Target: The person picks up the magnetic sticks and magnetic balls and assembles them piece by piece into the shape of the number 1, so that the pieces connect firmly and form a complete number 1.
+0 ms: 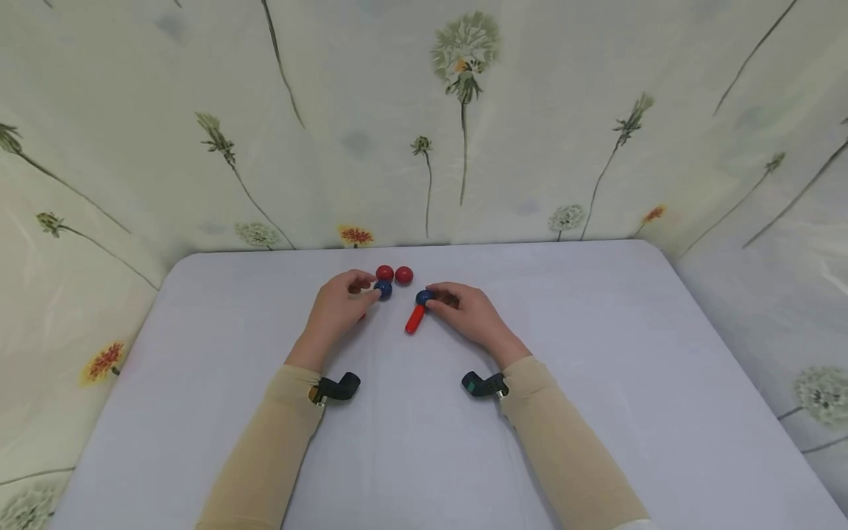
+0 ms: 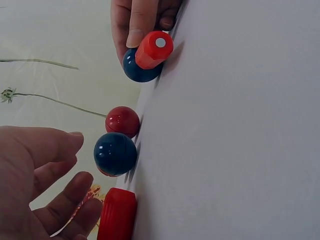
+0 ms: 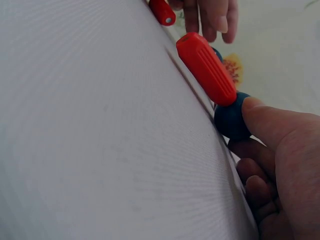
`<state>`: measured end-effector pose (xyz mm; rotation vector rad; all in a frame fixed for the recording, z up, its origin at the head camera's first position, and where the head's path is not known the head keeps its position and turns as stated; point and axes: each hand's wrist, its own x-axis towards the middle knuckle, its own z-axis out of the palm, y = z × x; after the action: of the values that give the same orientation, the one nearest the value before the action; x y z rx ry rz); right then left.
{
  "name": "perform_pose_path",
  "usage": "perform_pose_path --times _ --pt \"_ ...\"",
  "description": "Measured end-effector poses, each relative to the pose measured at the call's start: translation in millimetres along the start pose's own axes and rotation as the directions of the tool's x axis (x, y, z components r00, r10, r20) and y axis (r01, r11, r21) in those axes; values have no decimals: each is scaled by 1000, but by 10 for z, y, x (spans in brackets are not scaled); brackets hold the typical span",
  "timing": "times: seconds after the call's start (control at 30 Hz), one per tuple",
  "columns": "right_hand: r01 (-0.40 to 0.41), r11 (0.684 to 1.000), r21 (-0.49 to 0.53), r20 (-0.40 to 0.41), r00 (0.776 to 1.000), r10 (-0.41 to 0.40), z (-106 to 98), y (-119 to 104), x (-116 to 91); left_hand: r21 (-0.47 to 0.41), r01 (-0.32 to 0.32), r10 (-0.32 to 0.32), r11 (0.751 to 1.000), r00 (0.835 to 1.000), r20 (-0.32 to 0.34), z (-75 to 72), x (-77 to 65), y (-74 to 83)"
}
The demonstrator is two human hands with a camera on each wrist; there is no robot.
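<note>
My right hand (image 1: 467, 309) pinches a glossy dark blue ball (image 3: 232, 120) between thumb and fingers. A red ribbed rod (image 3: 207, 70) touches that ball and sticks out from it, held up off the table; its end shows a round silvery spot. Just left of a second blue ball (image 2: 115, 154) is my left hand (image 2: 50, 180), fingers loosely bent and apart from it in the left wrist view. Two red balls (image 1: 385, 273) sit side by side behind this blue ball. Another red rod (image 2: 117, 215) lies by the left fingers, mostly hidden in the head view.
A white-covered table (image 1: 596, 412) carries all the pieces, which are grouped near its back edge. Behind it hangs a flower-printed curtain (image 1: 371, 169). Each wrist wears a small black camera (image 1: 341, 386).
</note>
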<state>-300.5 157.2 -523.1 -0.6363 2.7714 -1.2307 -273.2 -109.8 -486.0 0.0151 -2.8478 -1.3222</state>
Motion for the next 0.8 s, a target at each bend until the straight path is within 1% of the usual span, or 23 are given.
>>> perform_pose_path --times 0.07,0.3,0.47,0.63,0.8 --pt "2 1000 2 5 1000 -2 6 4 0 20 -4 5 1000 1000 -3 10 18 -6" --pt "-3 1000 -14 4 1000 3 -8 17 -1 77 -3 1 997 1000 29 67 82 -5" --pt "-11 1000 -16 5 1000 11 -31 10 -3 122 -19 16 992 1000 20 122 119 -16" --pt "-5 1000 -9 9 1000 5 -25 22 2 188 -44 45 981 999 -2 132 126 39" --pt "10 1000 -5 13 1000 -10 -12 35 15 220 -38 37 975 999 5 127 123 77"
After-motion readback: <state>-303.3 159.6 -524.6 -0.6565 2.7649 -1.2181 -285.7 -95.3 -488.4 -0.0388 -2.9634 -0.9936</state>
